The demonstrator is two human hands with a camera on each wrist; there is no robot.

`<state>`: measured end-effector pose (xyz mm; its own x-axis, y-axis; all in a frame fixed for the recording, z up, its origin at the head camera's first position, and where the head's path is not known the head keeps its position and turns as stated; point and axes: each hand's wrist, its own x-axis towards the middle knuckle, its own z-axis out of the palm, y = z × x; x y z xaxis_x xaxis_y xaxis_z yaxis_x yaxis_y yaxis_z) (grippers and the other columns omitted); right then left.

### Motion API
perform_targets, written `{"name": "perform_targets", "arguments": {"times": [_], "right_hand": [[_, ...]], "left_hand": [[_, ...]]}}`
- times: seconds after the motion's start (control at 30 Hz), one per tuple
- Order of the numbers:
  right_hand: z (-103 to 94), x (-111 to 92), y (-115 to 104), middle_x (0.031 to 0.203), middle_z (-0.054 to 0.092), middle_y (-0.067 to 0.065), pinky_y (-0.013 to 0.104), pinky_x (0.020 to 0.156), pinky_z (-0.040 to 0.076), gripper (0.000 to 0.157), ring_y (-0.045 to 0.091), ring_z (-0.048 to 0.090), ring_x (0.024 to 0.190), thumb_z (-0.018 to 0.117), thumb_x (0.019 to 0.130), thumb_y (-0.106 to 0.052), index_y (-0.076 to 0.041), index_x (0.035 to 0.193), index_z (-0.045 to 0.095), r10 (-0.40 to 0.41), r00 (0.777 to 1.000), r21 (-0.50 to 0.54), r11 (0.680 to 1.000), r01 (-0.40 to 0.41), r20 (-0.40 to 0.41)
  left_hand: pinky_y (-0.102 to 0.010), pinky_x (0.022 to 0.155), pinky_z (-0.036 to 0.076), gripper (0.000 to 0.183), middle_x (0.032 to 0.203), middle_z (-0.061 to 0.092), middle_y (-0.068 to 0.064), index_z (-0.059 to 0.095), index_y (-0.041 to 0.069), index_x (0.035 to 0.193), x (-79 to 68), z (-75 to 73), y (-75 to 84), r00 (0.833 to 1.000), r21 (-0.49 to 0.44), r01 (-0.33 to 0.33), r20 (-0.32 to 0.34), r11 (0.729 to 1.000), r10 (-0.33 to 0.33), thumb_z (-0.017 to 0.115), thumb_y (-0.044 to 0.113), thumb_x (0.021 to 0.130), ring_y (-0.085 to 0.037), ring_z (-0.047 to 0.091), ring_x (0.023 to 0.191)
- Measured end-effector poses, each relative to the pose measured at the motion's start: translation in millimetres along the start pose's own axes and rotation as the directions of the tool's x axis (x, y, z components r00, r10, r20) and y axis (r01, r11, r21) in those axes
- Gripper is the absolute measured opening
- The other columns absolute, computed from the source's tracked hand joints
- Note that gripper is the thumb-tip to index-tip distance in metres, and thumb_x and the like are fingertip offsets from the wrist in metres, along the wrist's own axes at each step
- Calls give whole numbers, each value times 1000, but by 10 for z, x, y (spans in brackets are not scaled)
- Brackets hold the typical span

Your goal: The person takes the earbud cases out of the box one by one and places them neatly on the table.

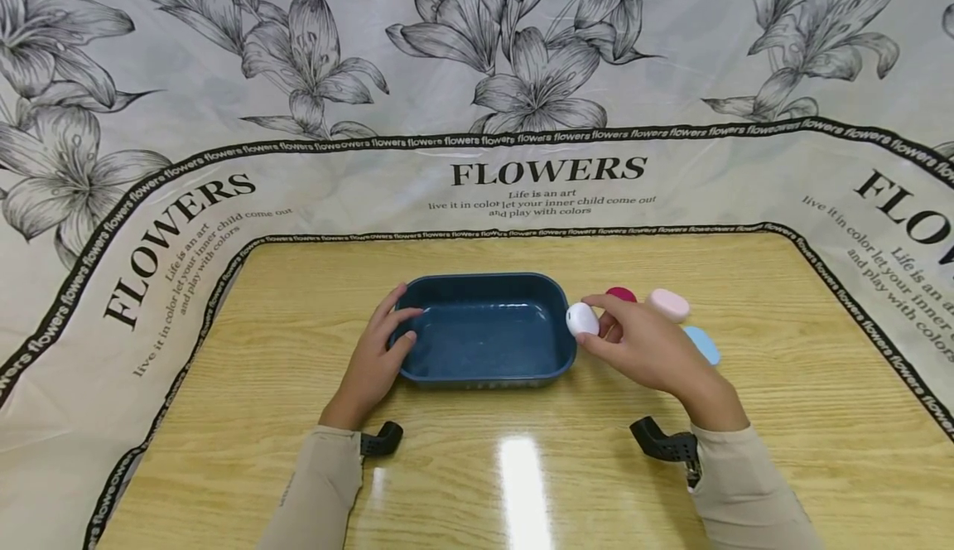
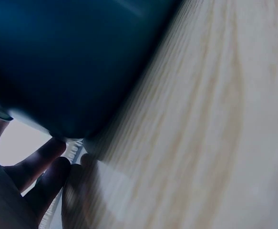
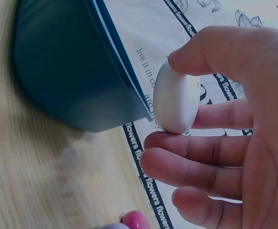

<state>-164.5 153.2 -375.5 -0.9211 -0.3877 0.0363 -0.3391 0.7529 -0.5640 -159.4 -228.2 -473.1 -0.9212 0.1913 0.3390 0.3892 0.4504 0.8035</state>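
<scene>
A deep blue rectangular plastic basin [image 1: 484, 372] with rounded corners stands on the table. At its left end my left hand [image 1: 376, 359] grips the rim, thumb and index fingertips over the inside edge; in the left wrist view other fingers [image 2: 48, 162] lie by the outer wall [image 2: 67, 62]. My right hand [image 1: 641, 343] pinches a small white rounded case [image 1: 582, 320], like an earbud case, between thumb and fingers. It is held up beside the basin's right rim. The right wrist view shows the white case [image 3: 174, 100] edge-on, the remaining fingers loosely bent below it.
Right of the basin lie a dark red rounded piece [image 1: 621, 294], a pale pink one [image 1: 668, 305] and a light blue one [image 1: 703, 345], the red and blue partly hidden by my right hand. A flower-printed cloth [image 1: 551, 185] borders the wooden table [image 1: 447, 467] at the back and sides.
</scene>
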Motion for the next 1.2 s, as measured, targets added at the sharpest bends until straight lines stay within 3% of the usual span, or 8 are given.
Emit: {"name": "perform_targets", "arguments": {"times": [0.3, 0.53, 0.87, 1.2], "right_hand": [[-21, -79, 101, 88, 61, -2, 30, 66, 45, 52, 13, 54, 76, 73, 92, -33, -2, 132, 60, 0, 1000, -63, 998, 0, -6], [-26, -183, 166, 83, 59, -5, 27, 61, 43, 50, 11, 53, 72, 73, 92, -33, -2, 130, 62, 6, 1000, -76, 997, -6, -4], [51, -393, 346, 76, 56, -9, 25, 58, 41, 45, 6, 50, 66, 73, 91, -33, -5, 124, 63, 10, 1000, -89, 996, -11, -4], [76, -580, 461, 78, 58, -9, 27, 60, 42, 47, 5, 51, 68, 71, 92, -41, -7, 123, 64, 83, 996, -113, 990, -80, 19]], "left_hand": [[-60, 112, 27, 33, 165, 22, -2, 60, 7, 135, 7, -4, 13, 1000, 9, -2, 4, 1000, 2, 53, 8, 103, -20, 18, 151], [-56, 114, 26, 33, 164, 22, 7, 61, 8, 135, 15, -4, 12, 1000, 4, 5, 0, 1000, -5, 53, 9, 103, -16, 19, 150], [-57, 114, 26, 33, 165, 23, 3, 61, 8, 135, 2, 3, 17, 1000, 3, 18, 6, 1000, -18, 52, 11, 104, -16, 18, 151], [-59, 113, 25, 34, 165, 23, 2, 61, 5, 134, 10, -4, 19, 1000, 7, 5, 0, 1000, -5, 53, 4, 101, -20, 18, 151]]}}
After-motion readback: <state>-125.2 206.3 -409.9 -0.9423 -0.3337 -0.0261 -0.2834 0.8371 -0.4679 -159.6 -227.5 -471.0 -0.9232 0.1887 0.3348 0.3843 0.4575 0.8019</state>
